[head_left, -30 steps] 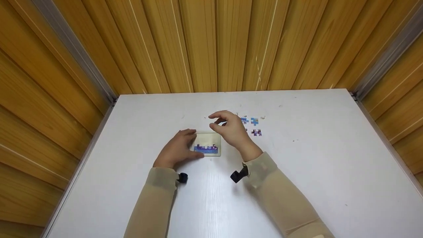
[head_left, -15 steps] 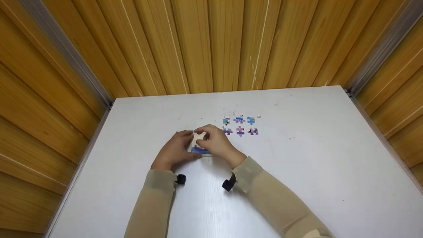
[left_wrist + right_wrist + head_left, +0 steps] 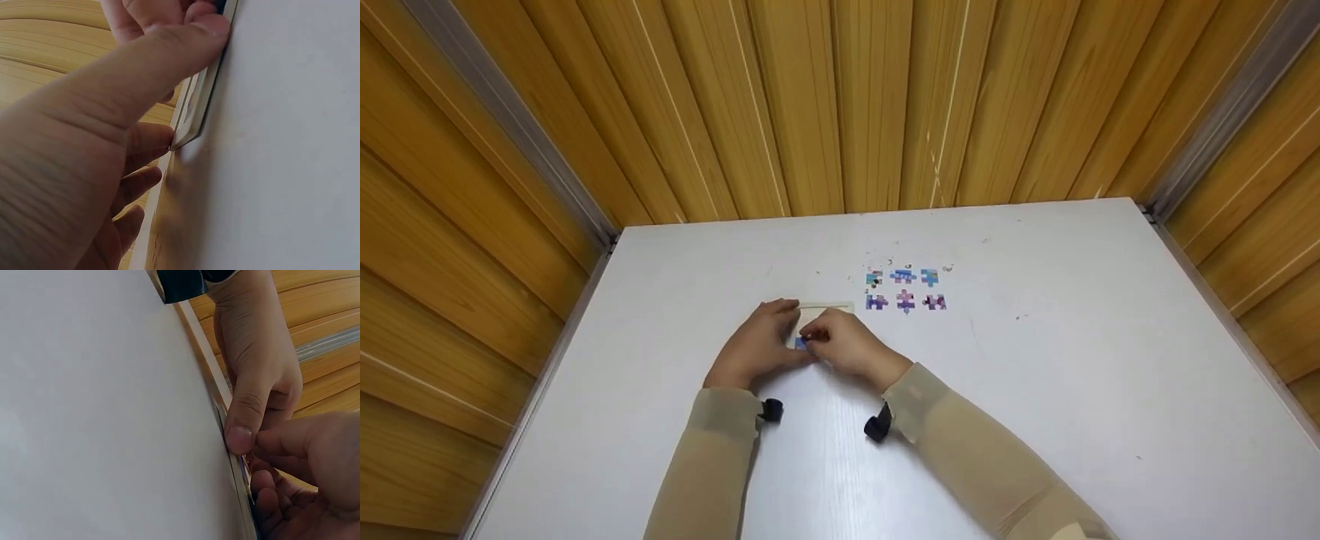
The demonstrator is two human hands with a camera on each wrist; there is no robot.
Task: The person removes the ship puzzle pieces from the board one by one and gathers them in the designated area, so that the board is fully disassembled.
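Observation:
My left hand grips the left side of a small pale puzzle tray, its thumb along the near edge and fingers at the far left corner. Blue assembled puzzle pieces show at the tray's near side. My right hand reaches over the tray, thumb and index finger pinching a puzzle piece above the blue row; the fingers hide most of it. In the left wrist view the tray's rim runs beneath the left thumb. The right wrist view shows both hands' fingers close together at the tray.
Several loose jigsaw pieces lie in two rows on the white table, to the right of the tray and beyond it. Small dark specks dot the tabletop. Wood-look panels rise behind the table's far edge.
My right hand has come left and down from beside the loose pieces to the tray, and its spread thumb and index finger have closed together. My left hand keeps its hold on the tray.

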